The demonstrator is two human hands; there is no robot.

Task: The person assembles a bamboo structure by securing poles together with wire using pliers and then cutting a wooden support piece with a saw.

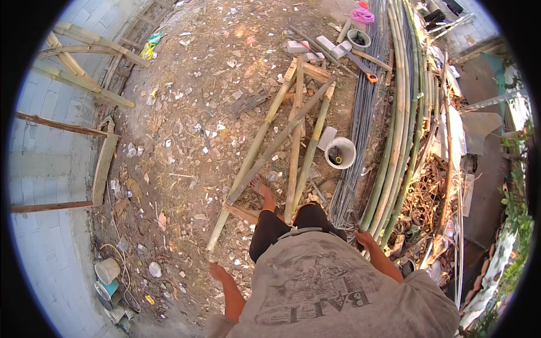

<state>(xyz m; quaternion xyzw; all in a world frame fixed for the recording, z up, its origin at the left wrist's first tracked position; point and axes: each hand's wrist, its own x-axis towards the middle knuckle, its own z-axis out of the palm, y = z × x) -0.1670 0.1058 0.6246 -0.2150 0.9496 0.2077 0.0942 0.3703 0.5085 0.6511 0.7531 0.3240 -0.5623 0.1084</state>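
A frame of bamboo poles and wooden boards lies on the ground before me, with one leg between my feet. My left hand (217, 271) hangs just beyond the near end of its left bamboo pole (258, 131); whether the fingers hold anything is too small to tell. A grey board (282, 137) crosses the frame diagonally, and a short wooden crosspiece (241, 213) joins it near my foot. On the other side, my right hand (364, 238) is closed around a dark, slim tool that I cannot identify, beside the bundled steel rods (359, 114).
A white bucket (340, 153) stands beside a pale block (327, 138). Further off are a handsaw (359, 65), another bucket (360, 39) and several blocks (325, 43). Long green bamboo poles (399, 126) run along the right. Wooden props (103, 169) lean at the left wall.
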